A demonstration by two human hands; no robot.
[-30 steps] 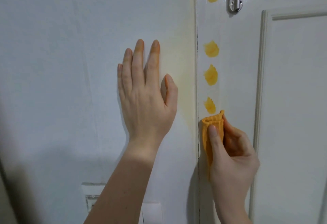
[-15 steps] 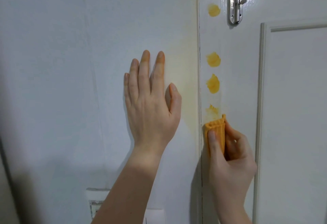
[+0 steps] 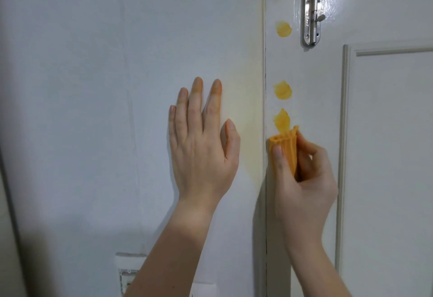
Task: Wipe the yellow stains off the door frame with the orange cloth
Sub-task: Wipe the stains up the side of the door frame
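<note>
Cloth (image 3: 286, 150), orange and folded into a ribbed wad, is sitting pinched in the right hand (image 3: 304, 186), the thumb lying along its front and the fingers curling behind. Its top edge is touching the lowest yellow stain (image 3: 281, 121) on the door frame (image 3: 280, 62). Three more stains (image 3: 282, 90) are running up the frame above that hand. The left hand (image 3: 201, 149) is pressing flat on the wall (image 3: 93, 85) just left of the cloth, fingers straight, holding nothing. A metal latch (image 3: 311, 8) is showing high above the right hand
</note>
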